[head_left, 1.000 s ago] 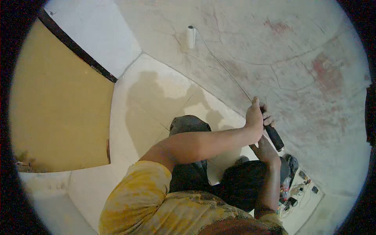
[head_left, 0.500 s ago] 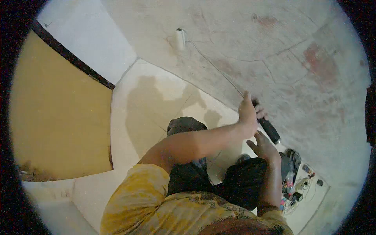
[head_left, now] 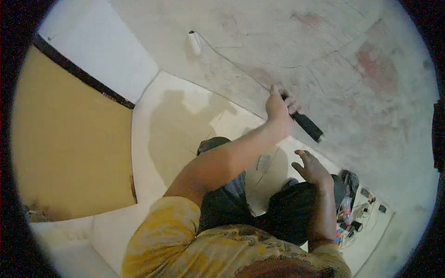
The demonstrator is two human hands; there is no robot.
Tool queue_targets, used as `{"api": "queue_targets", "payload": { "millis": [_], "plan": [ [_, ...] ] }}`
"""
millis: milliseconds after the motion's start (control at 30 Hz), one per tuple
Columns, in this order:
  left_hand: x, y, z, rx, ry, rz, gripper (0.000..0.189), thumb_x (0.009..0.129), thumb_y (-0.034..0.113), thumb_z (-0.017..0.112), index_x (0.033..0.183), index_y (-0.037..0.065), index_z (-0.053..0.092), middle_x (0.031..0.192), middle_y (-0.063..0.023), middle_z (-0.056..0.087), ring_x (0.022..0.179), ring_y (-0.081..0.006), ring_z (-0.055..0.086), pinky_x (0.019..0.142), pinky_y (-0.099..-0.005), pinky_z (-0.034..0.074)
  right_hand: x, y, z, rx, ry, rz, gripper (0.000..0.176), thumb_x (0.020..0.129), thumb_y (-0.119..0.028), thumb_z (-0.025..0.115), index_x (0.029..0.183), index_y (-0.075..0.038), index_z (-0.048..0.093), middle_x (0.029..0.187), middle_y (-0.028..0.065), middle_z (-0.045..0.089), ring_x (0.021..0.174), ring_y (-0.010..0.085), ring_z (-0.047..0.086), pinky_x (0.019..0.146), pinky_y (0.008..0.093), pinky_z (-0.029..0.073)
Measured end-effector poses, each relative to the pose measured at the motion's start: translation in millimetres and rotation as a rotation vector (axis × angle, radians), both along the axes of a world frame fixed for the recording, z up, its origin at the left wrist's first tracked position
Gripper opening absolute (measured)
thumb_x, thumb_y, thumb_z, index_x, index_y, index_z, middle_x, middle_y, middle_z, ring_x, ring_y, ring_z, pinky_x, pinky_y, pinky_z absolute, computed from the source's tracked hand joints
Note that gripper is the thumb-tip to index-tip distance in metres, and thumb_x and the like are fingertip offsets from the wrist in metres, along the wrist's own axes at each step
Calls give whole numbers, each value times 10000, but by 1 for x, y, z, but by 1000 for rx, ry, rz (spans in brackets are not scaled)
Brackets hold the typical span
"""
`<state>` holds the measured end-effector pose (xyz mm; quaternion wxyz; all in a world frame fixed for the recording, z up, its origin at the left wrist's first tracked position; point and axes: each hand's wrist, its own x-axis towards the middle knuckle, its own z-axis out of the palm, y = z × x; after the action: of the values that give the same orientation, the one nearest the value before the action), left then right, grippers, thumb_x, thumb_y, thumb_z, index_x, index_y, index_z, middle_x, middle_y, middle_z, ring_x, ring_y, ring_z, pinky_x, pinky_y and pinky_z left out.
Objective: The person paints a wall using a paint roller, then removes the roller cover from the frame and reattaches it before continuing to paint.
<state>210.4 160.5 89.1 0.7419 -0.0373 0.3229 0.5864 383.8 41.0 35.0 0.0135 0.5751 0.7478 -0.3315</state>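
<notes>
The left hand [head_left: 281, 105] is closed round the black handle [head_left: 307, 126]; from it the thin rod [head_left: 232, 63] runs far and left to the white roller [head_left: 194, 44] at the grey wall [head_left: 394, 116]. Whether the roller touches the wall I cannot tell. Over the last second it has shifted left, nearer the corner by the white wall [head_left: 109, 51], and the left hand has gone left and farther out with it. The right hand [head_left: 315, 169], which was overlapped by the left wrist, now stands clear, nearer the body and holding nothing, its fingers and thumb apart. That suggests the left hand alone is steering the roller, over a different patch of wall. A small grey piece [head_left: 264, 162] on the floor [head_left: 113, 236] now shows below the left forearm.
</notes>
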Motion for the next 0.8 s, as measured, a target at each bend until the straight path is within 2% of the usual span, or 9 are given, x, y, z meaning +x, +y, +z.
{"api": "queue_targets", "payload": {
  "millis": [67, 167, 200, 267, 400, 500, 600, 700, 800],
  "plan": [
    [22, -26, 0, 20, -29, -70, 430, 987, 521, 356, 803, 139, 426, 616, 19, 301, 534, -149, 328, 550, -371, 397, 0, 2, -1, -18, -24, -26, 491, 927, -337, 570, 1308, -46, 464, 1350, 204, 487, 1255, 368, 469, 1051, 431, 391],
    [42, -46, -11, 24, -99, -165, 437, 984, 532, 352, 810, 139, 430, 622, 17, 300, 538, -147, 324, 552, -379, 406, 10, 2, -22, -36, -50, -10, 513, 939, -356, 547, 1333, -46, 443, 1364, 209, 476, 1281, 363, 444, 1083, 427, 357],
    [42, -40, -3, -28, -82, -160, 470, 986, 541, 319, 792, 122, 409, 565, 12, 272, 489, -160, 297, 524, -377, 365, 10, 2, -16, -34, -47, -16, 521, 942, -363, 539, 1343, -48, 434, 1372, 210, 469, 1289, 358, 436, 1084, 427, 357],
    [33, -20, 5, -62, 25, -74, 441, 989, 512, 334, 802, 117, 396, 594, 7, 296, 496, -160, 290, 534, -371, 367, 1, 4, 2, -74, -58, -44, 525, 949, -375, 520, 1353, -53, 426, 1376, 210, 464, 1287, 365, 435, 1075, 435, 366],
    [-10, 22, 6, 105, 75, 67, 368, 1002, 445, 342, 865, 107, 394, 635, 15, 309, 533, -158, 301, 559, -351, 370, 5, 3, -5, -52, -45, -28, 505, 951, -368, 515, 1338, -51, 445, 1343, 216, 488, 1237, 405, 471, 1060, 454, 379],
    [-25, 31, -1, 186, 20, 66, 379, 1010, 441, 323, 886, 95, 412, 636, 11, 309, 535, -149, 300, 563, -348, 370, 6, 4, -8, -50, -46, -14, 512, 949, -369, 518, 1338, -45, 442, 1337, 224, 489, 1238, 400, 472, 1055, 457, 384],
    [-5, 10, 9, 20, 53, 64, 379, 1019, 398, 302, 879, 95, 482, 619, 24, 305, 512, -131, 280, 563, -338, 354, 5, 4, -7, -47, -49, -8, 513, 945, -362, 524, 1337, -40, 443, 1328, 229, 493, 1232, 396, 479, 1044, 457, 395],
    [9, -8, 5, 68, -37, -43, 434, 1023, 435, 275, 858, 94, 488, 621, 24, 307, 513, -138, 283, 566, -340, 348, 3, 4, -3, -75, -41, -33, 510, 942, -357, 528, 1337, -44, 446, 1325, 223, 498, 1223, 392, 489, 1036, 456, 404],
    [8, -2, 0, 111, -55, -31, 423, 1019, 440, 273, 868, 91, 459, 644, 8, 312, 529, -141, 284, 559, -346, 351, 5, 3, -9, -16, -28, -34, 507, 926, -339, 560, 1307, -18, 465, 1300, 234, 519, 1158, 398, 532, 1002, 445, 427]
  ]
}}
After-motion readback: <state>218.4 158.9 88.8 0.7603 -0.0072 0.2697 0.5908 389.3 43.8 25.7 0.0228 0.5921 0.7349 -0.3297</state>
